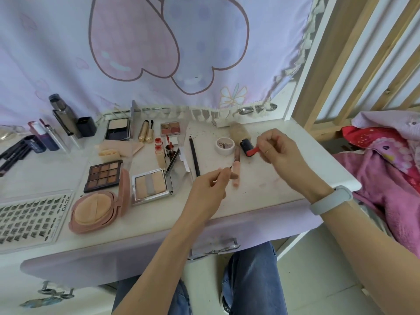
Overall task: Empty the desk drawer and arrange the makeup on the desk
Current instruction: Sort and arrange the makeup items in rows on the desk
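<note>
Coral-red and small, a lipstick (252, 151) is pinched at its right end by the curled fingers of the right hand (278, 148), which hangs just above the far right part of the white surface (295, 178); its other end reaches a dark cap (246, 145) lying there. That forearm comes in from the near right, a pale band (330, 200) on the wrist. The left hand (210, 189) has its fingers curled too, thumb and forefinger pinching a thin dark applicator tip beside a pink tube (236, 176) that lies on the surface; whether the tip touches the tube I cannot tell. Its forearm rises from the near middle. Between the hands sits a round white jar (225, 146). Left of them lie a black pencil (194, 159), an open highlighter compact (151, 186), a brown eyeshadow palette (103, 175) and a round pink powder case (96, 210).
</note>
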### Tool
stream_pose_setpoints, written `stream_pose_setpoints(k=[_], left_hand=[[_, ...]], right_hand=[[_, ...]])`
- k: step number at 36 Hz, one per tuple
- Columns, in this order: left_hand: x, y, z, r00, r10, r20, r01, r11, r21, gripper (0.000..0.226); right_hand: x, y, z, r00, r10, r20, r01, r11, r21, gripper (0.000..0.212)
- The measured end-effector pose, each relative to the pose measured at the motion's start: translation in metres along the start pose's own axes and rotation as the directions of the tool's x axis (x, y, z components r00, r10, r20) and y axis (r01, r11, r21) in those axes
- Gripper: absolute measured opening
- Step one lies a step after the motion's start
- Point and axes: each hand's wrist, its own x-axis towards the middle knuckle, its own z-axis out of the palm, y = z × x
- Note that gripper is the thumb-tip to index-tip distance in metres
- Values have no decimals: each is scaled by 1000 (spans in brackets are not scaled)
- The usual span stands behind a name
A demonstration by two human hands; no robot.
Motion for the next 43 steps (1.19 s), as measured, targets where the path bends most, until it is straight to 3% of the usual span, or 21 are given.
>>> stream_pose_setpoints(k=[2, 6, 12, 17, 20, 23, 26, 29, 32, 35, 38, 43], left_hand=[[-1, -3, -4, 997, -77, 18, 78, 990, -120, 26], [-2, 0, -6, 974, -203, 105, 228, 886, -403, 23], [-11, -4, -8, 974, -225, -5, 208, 909, -360, 26], [-16, -4, -12, 972, -221, -78, 183, 924, -336, 14], [-16, -1, -11, 965, -249, -86, 201, 908, -367, 16], [-17, -1, -6, 965, -255, -64, 216, 906, -363, 30], [-18, -2, -4, 972, -222, -76, 182, 918, -352, 34], [-16, -3, -3, 976, -195, -96, 138, 898, -418, 30], [-13, -5, -1, 970, -212, -123, 117, 841, -528, 23], [-11, -5, 3, 962, -245, -125, 117, 776, -620, 17], [-9, -2, 9, 960, -244, -138, 107, 773, -626, 13], [-7, 4, 14, 964, -230, -133, 98, 772, -628, 14]], right_hand=[[4, 1, -4, 1000, 10, -3, -10, 1000, 20, 18], [6, 15, 11, 996, 87, -14, -88, 986, -145, 4], [9, 34, 54, 999, 24, -40, -38, 918, -395, 4], [25, 32, 83, 990, -134, -36, 79, 760, -645, 15], [33, 31, 93, 989, -141, -46, 65, 690, -721, 21], [36, 31, 90, 995, -93, -25, 48, 707, -705, 23], [29, 28, 77, 997, -71, -11, 54, 841, -539, 22], [13, 22, 59, 986, -81, -147, 27, 941, -339, 20], [-7, 12, 44, 974, -87, -211, 33, 968, -248, 15], [-26, 4, 40, 989, -7, -145, -19, 983, -183, 10], [-43, 4, 40, 999, 31, -35, -37, 982, -185, 9], [-53, 5, 38, 998, -20, 64, 37, 963, -266, 13]])
